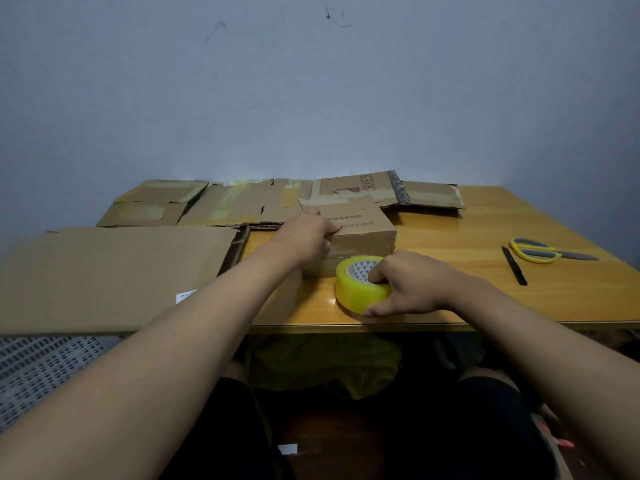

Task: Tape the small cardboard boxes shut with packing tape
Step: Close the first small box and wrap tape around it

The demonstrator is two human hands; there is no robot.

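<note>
Brown small cardboard box flaps closed, left hand grip holding it, right hand grip clutching yellow tape roll

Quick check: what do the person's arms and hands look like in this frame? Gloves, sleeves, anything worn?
Both forearms are bare up to the frame edge, with no sleeves visible. The left hand and right hand have no gloves, and no rings, watch or bands show. Dark shorts cover the thighs below.

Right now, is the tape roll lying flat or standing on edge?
Flat: the tape roll lies on the table, core hole facing up, right hand gripping it.
</note>
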